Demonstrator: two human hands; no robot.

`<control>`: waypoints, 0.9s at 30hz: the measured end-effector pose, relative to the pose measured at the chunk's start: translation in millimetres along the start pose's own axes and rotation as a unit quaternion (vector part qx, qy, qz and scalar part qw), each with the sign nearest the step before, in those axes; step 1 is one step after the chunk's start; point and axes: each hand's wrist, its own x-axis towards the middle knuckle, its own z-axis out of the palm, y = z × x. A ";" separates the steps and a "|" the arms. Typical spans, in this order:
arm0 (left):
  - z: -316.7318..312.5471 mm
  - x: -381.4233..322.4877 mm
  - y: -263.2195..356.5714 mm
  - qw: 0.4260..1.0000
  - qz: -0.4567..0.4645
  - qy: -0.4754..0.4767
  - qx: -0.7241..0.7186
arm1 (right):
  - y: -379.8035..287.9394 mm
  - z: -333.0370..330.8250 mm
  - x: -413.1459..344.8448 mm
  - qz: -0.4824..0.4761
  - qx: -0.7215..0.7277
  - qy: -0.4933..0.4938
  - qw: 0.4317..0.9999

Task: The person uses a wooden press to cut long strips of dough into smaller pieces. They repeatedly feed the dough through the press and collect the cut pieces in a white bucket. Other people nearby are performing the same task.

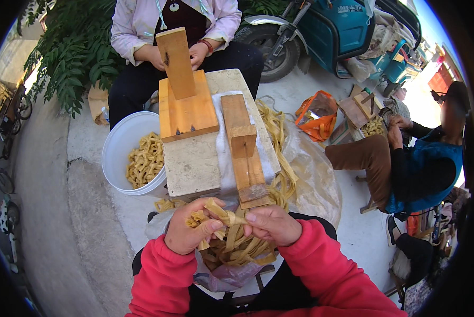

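My left hand [185, 233] grips a tan, pliable strip [217, 210] that looks like tofu skin, along with short folded pieces [198, 218]. The strip has a wrapped knot [234, 218] near its right end, and the fingertips of my right hand [274, 226] pinch that end. Below both hands, a plastic bag [229, 277] on my lap is full of loose tan strips [241, 253]. Just beyond my fingers stands a wooden stand [247, 166] with an upright block, resting on a white cloth [225, 148].
A stone-like table [191, 166] holds another wooden stand [187, 113]. To its left, a white bucket [112, 154] contains many knotted pieces [146, 160]. Long strips [282, 158] hang at the right. Co-workers sit opposite [177, 51] and at right [423, 166], near an orange bag [320, 119].
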 end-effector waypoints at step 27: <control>17.4 51.9 -40.7 0.905 0.085 0.189 0.371 | -2.6 -36.8 30.8 -0.354 -0.382 0.434 0.735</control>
